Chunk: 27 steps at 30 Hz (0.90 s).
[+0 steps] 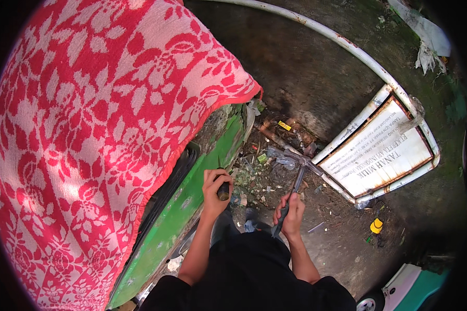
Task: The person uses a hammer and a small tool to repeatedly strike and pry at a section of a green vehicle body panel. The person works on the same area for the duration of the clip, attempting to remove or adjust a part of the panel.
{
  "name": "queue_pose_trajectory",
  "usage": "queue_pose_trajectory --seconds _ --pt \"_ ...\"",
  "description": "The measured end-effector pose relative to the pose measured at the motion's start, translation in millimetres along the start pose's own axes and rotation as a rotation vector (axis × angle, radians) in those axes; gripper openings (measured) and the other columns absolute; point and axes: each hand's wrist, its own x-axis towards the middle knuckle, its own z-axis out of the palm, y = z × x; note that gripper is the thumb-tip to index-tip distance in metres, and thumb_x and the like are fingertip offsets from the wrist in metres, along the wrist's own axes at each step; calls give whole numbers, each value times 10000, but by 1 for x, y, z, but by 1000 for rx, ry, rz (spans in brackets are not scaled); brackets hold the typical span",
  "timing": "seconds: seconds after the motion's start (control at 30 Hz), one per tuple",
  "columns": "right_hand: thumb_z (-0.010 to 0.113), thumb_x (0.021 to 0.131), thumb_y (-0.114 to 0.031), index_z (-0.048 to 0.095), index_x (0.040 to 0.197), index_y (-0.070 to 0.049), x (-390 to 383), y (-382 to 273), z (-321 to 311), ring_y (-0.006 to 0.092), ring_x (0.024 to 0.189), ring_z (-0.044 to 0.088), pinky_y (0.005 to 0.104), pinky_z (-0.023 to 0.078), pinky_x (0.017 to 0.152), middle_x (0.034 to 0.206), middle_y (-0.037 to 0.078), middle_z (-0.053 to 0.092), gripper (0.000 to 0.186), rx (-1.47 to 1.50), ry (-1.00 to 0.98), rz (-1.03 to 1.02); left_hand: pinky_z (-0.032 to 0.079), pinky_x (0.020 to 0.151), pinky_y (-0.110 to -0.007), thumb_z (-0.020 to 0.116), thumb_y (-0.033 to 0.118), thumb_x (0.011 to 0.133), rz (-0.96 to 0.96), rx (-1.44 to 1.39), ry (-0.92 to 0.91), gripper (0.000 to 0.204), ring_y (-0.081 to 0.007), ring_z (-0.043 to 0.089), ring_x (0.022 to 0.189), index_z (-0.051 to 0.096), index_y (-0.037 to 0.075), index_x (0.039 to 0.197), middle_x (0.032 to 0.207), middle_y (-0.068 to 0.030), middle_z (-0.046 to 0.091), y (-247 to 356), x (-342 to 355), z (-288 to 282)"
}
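Note:
My left hand [214,187] is closed around a short dark tool handle [223,192], its tip pressed against the edge of a green metal body panel [184,207]. My right hand [291,212] grips the shaft of a hammer [297,179], whose metal head points away from me over littered ground. Both forearms rise from the lower edge, above my dark clothing. The tip of the left-hand tool is hidden by my fingers.
A red and white floral blanket [88,129] drapes over the green vehicle at left. A fallen white sign on a rusty pipe frame [384,155] lies at right. Rubbish and a yellow cap [376,225] litter the dirt. A white and teal vehicle part [410,287] is at lower right.

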Motion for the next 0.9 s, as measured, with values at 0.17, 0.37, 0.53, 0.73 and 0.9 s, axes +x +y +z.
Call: queue_pose_trajectory --seconds 0.17,0.37,0.53,0.73,0.9 --pt "401 1115 -462 478 847 -37 -7 -1 -8 111 437 473 269 409 400 601 38 462 509 -36 -39 39 468 808 -397 761 -115 681 -81 11 -9 264 -306 576 889 657 50 858 947 -91 655 6 -40 -17" --pt "419 1113 -453 483 845 -38 -20 6 -17 117 421 474 271 399 390 577 38 466 499 -82 -84 121 473 813 -400 744 -109 701 -125 53 29 249 -315 578 898 649 45 871 943 -101 656 16 -51 -26" --pt "418 1115 -447 487 843 -36 -33 5 -17 120 421 477 272 393 383 578 38 466 498 -131 -88 121 468 814 -398 723 -110 701 -142 50 35 232 -311 583 894 635 41 853 920 -111 651 22 -47 -31" --pt "428 1114 -443 495 841 -27 -50 13 -3 115 444 486 278 403 375 629 39 470 502 -133 -26 57 459 812 -382 729 -108 661 -60 6 -71 263 -303 578 885 635 43 855 898 -91 654 11 -51 -47" --pt "443 1111 -437 505 838 -30 -78 33 20 107 458 484 278 413 374 659 26 466 494 -70 85 84 460 815 -389 724 -103 679 -5 -39 -225 256 -299 566 921 644 58 861 916 -69 663 -1 -57 -66"
